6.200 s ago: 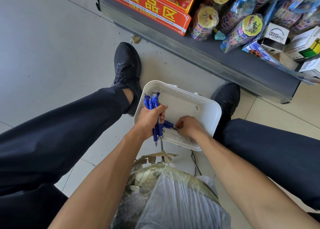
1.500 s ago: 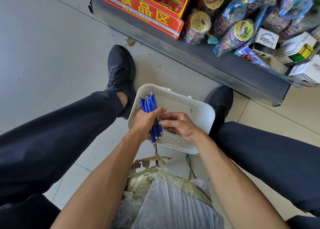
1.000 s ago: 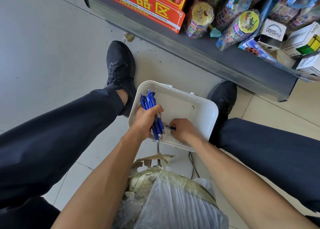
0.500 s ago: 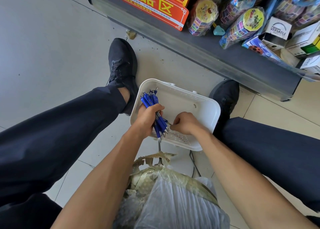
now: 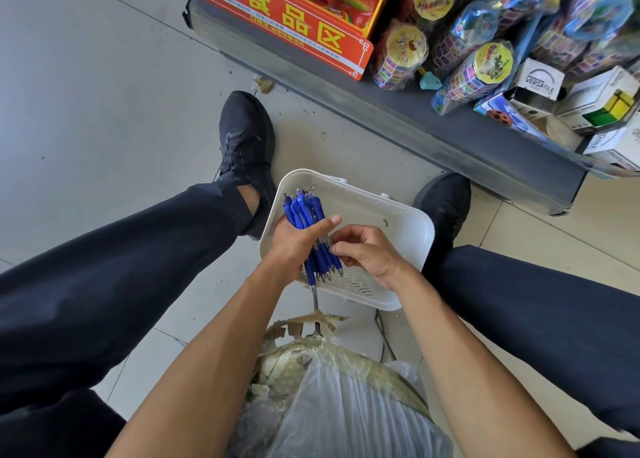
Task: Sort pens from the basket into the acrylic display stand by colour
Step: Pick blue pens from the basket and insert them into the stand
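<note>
A white plastic basket [image 5: 398,215] lies on the floor between my two feet. My left hand [image 5: 294,246] grips a bundle of several blue pens [image 5: 306,215], clicker ends pointing away from me and tips toward me. My right hand [image 5: 369,253] is beside the bundle, its fingertips pinching the pens near their lower halves. No loose pens show in the visible part of the basket. No acrylic display stand is in view.
A low dark shelf [image 5: 433,128] runs across the top right, holding a red sign [image 5: 280,21], bagged toys [image 5: 485,66] and small boxes [image 5: 540,81]. A plastic-wrapped object [image 5: 339,402] sits right in front of me. My black shoes [image 5: 246,139] flank the basket.
My right hand came up out of the basket and brought a pen against the bundle in my left hand. The bundle has stayed over the basket's left side.
</note>
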A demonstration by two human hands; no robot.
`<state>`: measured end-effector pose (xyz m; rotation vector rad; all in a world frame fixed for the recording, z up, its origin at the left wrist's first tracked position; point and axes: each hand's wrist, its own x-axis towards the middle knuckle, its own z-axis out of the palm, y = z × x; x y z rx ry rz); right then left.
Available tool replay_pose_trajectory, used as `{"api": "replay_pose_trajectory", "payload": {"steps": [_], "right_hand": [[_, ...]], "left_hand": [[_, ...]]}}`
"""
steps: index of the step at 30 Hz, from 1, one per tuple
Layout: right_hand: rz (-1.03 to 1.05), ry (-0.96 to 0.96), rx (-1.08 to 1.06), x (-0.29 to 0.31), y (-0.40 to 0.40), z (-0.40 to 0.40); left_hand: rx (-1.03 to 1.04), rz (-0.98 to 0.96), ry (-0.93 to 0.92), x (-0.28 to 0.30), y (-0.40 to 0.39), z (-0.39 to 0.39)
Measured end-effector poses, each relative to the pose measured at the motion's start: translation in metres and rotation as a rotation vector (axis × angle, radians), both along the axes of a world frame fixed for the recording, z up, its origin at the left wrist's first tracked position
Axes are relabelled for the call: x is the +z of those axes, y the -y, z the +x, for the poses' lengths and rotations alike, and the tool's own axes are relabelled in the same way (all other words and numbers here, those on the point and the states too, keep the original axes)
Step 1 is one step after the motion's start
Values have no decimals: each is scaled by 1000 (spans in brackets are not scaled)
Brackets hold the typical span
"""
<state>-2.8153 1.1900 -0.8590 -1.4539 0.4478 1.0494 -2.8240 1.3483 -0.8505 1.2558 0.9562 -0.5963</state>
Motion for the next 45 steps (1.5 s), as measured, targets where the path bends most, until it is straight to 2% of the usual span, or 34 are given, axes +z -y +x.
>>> {"api": "replay_pose_trajectory", "payload": {"steps": [4,7,10,12,14,20,24,28,33,38,42,45], "right_hand": [[93,-28,-3,-3,0,0],[133,-70,-133,-8,1,0],[-68,-84,-291,-22,-4,4],[-263,-19,-227,-37,-9,7],[-326,1,-147,-47,-16,9],[-329,28,54,-56,-47,21],[-260,82,34,-62,-65,27],[-300,148,71,-65,-68,30],[-333,102,-93,-59,-44,19],[-373,101,-237,-59,-3,-10],[-591,171,41,-59,11,-28],[-667,204,203,-62,4,-29]], "left_hand": [[6,-69,17,4,-2,0],[44,-40,1,3,-1,0],[58,-11,-14,0,-1,-1],[62,-18,-15,-2,-1,-2],[49,-7,-2,-2,-1,-2],[39,-26,29,0,-2,-2],[38,-47,33,1,-4,-3],[28,-44,21,0,-6,-4],[22,-85,32,1,-5,-2],[22,-74,-34,5,-4,0],[49,-71,-62,8,-3,0],[44,-58,-51,8,-2,0]]}}
